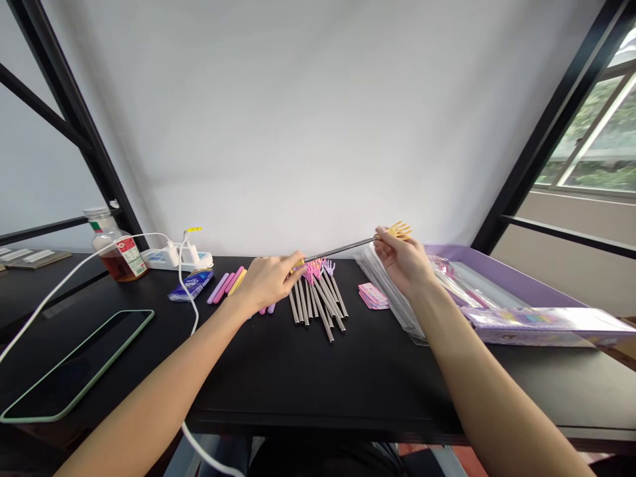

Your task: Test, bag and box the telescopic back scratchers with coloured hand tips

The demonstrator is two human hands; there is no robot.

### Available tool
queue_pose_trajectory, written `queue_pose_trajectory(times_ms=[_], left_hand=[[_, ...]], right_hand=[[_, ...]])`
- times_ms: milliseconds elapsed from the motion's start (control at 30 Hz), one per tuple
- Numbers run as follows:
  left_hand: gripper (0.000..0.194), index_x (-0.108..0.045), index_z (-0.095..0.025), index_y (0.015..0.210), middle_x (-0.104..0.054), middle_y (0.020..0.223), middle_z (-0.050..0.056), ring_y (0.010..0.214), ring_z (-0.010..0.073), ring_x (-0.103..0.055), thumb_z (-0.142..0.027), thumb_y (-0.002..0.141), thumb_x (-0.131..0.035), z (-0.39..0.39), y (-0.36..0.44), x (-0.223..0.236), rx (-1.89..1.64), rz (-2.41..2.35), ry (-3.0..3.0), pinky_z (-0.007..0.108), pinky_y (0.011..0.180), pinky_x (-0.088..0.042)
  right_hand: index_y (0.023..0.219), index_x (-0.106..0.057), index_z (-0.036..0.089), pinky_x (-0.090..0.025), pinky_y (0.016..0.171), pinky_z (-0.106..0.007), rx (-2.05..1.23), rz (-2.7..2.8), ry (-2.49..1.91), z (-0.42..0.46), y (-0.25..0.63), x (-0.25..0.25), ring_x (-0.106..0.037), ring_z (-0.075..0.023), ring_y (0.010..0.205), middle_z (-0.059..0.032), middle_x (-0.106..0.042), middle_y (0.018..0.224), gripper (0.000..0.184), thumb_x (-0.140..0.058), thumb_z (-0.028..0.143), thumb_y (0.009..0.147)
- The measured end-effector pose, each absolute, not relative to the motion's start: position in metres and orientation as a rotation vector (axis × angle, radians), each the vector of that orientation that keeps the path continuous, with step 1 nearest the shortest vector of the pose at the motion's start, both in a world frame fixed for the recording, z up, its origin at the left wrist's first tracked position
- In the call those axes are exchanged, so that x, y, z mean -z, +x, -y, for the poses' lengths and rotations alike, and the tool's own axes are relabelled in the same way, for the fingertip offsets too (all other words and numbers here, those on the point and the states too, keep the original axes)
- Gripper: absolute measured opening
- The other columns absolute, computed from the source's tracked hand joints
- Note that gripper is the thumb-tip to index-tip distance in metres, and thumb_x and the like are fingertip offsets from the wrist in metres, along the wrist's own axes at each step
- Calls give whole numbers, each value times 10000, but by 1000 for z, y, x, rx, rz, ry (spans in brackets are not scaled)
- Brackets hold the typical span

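L hand [268, 281] grips scratcher [342, 250] at 1 end, R hand [403, 262] pinches it by yellow claw [401, 230]. Prob. light, stiff, slick metal; hold both ends, approx. clear of claw tips.

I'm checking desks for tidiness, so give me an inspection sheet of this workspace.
Surface: black desk, items spread across it.
Work things: metal rod with yellow hand-shaped tip; similar rods piled; clear plastic sleeves; purple box.
Clutter: phone, blue packet, bottle.
Hands: left hand grips one end of the rod; right hand pinches it beside the tip.
Cables: white cables at the power strip; one hangs past the front edge.
Surroundings: pale wall, black frame, window at right.
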State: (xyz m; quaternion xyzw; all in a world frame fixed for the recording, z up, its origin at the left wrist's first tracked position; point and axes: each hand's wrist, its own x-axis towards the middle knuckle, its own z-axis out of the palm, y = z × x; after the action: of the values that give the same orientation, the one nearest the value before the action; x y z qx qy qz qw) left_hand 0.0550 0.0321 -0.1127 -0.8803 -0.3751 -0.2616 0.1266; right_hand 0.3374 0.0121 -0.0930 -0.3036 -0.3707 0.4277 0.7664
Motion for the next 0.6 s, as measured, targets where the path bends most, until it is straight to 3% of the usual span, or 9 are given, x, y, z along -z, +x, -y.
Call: queue_pose_trajectory(times_ms=[67, 167, 333, 433, 500, 600], left_hand=[[336, -582, -272, 1193, -734, 806, 2, 673, 203, -679, -481, 1051, -360, -30, 61, 116, 718, 1088, -2528, 270, 547, -318], [383, -633, -258, 1120, -732, 808, 13, 680, 193, -677, -467, 1064, -317, -31, 65, 118, 686, 1141, -2514, 270, 546, -317], [302, -692, -262, 1092, -759, 948, 14, 823, 210, -693, -373, 1030, -418, -46, 47, 105, 712, 1242, -2614, 285, 659, -421], [284, -746, -264, 1040, -771, 997, 28, 893, 252, -696, -384, 979, -496, -59, 18, 94, 636, 1424, -2548, 315, 714, -447], [274, -770, -265, 1003, -776, 991, 33, 915, 267, -696, -397, 949, -536, -67, -2, 90, 576, 1554, -2529, 322, 718, -455], [285, -777, -268, 978, -773, 1024, 26, 929, 268, -688, -407, 947, -530, -73, -20, 90, 575, 1502, -2540, 332, 722, -458]], right_hand=[[737, -716, 159, -563, 573, -105, -1013, 840, -681, -11, 327, 98, -614, -67, 641, -8, -653, 760, 368, -992, 259, 514], [765, -725, 130, -568, 575, -113, -1059, 860, -700, -10, 313, 101, -626, -70, 646, -32, -682, 812, 339, -972, 262, 574], [744, -675, 82, -484, 478, -97, -916, 557, -655, -11, 325, 87, -547, -31, 536, -32, -653, 731, 123, -780, 65, 805], [696, -598, 113, -371, 392, -88, -619, 153, -541, -2, 366, 73, -465, -12, 472, 3, -600, 676, 237, -636, 26, 913], [648, -522, 139, -266, 342, -84, -510, 35, -531, 8, 396, 68, -349, 3, 416, 47, -492, 616, 366, -511, 101, 1012], [633, -508, 147, -248, 335, -93, -472, 12, -521, 20, 426, 71, -307, -3, 411, 52, -447, 611, 414, -465, 163, 1044]])
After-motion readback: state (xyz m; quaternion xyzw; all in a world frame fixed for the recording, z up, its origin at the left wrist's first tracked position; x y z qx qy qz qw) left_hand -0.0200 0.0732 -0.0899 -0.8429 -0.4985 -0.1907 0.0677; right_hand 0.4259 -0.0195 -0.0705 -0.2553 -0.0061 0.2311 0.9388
